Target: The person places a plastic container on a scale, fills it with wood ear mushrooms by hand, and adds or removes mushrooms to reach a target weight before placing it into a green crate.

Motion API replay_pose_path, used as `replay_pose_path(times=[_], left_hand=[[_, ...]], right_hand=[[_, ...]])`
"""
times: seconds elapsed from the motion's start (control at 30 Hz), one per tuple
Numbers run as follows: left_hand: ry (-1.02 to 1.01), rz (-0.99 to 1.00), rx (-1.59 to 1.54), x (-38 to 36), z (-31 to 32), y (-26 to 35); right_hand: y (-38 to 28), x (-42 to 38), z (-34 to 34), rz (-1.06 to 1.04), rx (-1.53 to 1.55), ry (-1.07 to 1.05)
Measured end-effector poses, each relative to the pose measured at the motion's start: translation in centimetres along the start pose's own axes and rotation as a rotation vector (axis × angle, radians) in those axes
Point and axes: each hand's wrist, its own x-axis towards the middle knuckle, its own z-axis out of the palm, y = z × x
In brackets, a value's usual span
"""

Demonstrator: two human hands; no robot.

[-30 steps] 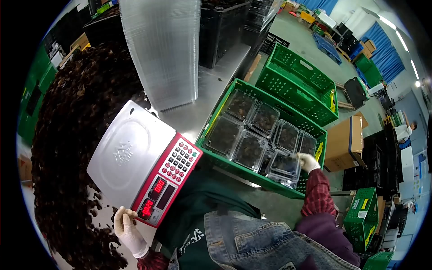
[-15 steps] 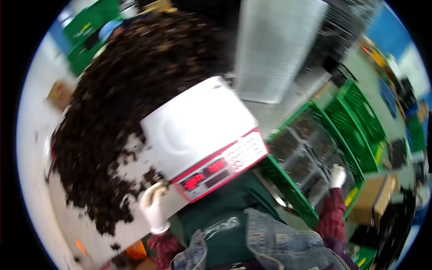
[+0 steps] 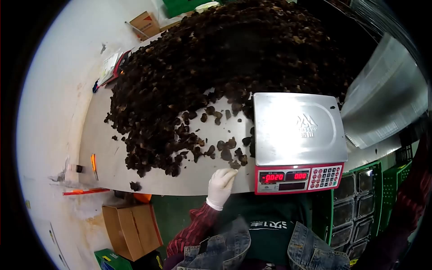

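Lots of red: a flat, silver metal scale pan (image 3: 299, 130) is edged by a red plastic keypad panel (image 3: 299, 178), lit with red digits (image 3: 274, 177). The pale grey counter (image 3: 101, 153) is blotched by blackish-brown crinkly lumps (image 3: 234, 49). The left grip (image 3: 221, 182) is gloved plain white, its fabric sleeve (image 3: 193, 227) patterned dark red and black.

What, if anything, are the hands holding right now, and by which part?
It cannot be told: the left hand is curled beside small dark pieces, with any hold unclear; the right hand is out of view.
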Motion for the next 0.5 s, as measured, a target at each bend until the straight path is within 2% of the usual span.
replay_pose_path(times=[0.03,0.07,0.13,0.17,0.23,0.27,0.37,0.43,0.5], left_hand=[[0.004,-0.008,0.005,0.1,-0.2,-0.5],[0.026,-0.004,0.051,0.3,-0.5,-1.1],[0.08,0.016,0.144,1.2,-1.5,-2.0],[0.111,0.044,0.188,1.7,-2.1,-2.9],[0.148,0.041,0.23,2.9,-3.4,-4.9],[0.161,0.033,0.249,3.6,-4.1,-6.0],[0.153,0.115,0.427,6.2,-5.6,-8.1],[0.024,0.011,0.606,7.4,-6.1,-8.8],[-0.033,-0.017,0.742,7.5,-6.5,-12.5]], right_hand=[[-0.2,0.2,1.5,-0.127,-0.028,-0.05],[0.3,-0.1,2.3,-0.128,-0.019,-0.047],[1.7,0.0,3.2,0.254,0.769,-0.644],[-0.3,1.7,0.1,0.464,0.804,-0.769],[0.6,2.7,-2.4,0.506,0.897,-0.977],[1.7,2.3,-2.5,0.375,0.962,-0.989],[3.2,2.4,-2.6,0.443,0.913,-1.115],[3.3,2.4,-2.3,0.383,0.91,-1.113],[3.3,2.5,-1.9,0.542,0.851,-1.142]])
